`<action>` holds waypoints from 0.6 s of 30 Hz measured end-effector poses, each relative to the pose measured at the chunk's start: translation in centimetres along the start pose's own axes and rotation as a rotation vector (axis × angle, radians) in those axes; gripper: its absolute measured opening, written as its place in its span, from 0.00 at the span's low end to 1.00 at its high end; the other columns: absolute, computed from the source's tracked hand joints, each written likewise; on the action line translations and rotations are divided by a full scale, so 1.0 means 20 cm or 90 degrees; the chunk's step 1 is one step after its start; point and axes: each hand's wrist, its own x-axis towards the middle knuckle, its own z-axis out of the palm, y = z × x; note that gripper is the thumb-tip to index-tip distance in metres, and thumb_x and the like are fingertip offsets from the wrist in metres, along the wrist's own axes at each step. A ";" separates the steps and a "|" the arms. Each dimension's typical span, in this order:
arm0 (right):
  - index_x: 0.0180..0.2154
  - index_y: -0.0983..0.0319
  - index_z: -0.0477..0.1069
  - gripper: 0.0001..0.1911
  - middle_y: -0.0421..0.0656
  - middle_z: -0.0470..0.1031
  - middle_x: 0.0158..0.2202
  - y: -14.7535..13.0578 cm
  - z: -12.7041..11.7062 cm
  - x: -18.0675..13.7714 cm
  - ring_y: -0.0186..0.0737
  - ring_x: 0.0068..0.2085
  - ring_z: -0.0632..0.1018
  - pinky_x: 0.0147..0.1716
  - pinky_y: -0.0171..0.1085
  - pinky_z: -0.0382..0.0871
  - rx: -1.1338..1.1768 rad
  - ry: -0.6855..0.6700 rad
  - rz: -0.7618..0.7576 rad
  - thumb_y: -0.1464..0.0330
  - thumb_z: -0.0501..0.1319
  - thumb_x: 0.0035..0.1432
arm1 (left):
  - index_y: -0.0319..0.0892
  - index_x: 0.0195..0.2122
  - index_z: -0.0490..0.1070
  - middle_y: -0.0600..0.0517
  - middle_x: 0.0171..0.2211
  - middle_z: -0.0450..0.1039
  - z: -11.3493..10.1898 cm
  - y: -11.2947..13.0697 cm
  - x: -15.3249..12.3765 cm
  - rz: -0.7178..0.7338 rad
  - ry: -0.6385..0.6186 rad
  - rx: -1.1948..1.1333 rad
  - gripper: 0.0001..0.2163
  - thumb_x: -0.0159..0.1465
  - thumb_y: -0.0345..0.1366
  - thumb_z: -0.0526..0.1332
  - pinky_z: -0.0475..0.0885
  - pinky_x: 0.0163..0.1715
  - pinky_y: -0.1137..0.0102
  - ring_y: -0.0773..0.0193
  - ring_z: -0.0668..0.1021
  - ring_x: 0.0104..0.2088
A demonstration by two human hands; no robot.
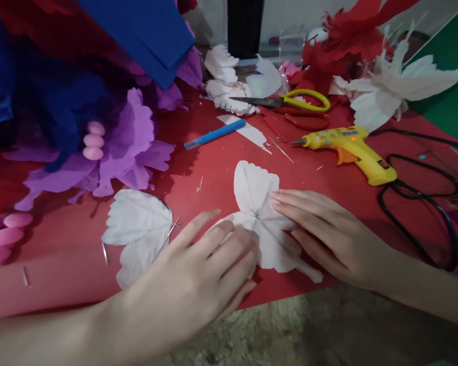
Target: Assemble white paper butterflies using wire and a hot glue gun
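A white crepe-paper petal piece (254,190), pinched at its centre, lies on the red sheet (213,168) near the front edge. My left hand (202,269) rests flat on the piece's left lobe, fingers stretched out. My right hand (324,234) lies flat on its right side, fingers extended toward the pinched centre. Neither hand grips anything. A second white petal piece (139,229) lies just left of my left hand, with a thin wire at its edge.
A yellow glue gun (351,147) with a black looping cord (423,203) lies to the right. Yellow-handled scissors (290,100) and a blue pen-like cutter (213,134) sit farther back. Purple and blue paper flowers (110,137) crowd the left; red and white ones (366,66) stand at the back right.
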 end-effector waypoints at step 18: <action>0.41 0.67 0.66 0.10 0.47 0.71 0.43 -0.01 -0.03 0.00 0.39 0.48 0.68 0.52 0.44 0.63 0.070 0.014 -0.051 0.74 0.50 0.59 | 0.33 0.48 0.70 0.41 0.52 0.70 0.01 -0.10 0.03 -0.045 -0.031 -0.015 0.19 0.69 0.37 0.43 0.65 0.54 0.47 0.51 0.73 0.52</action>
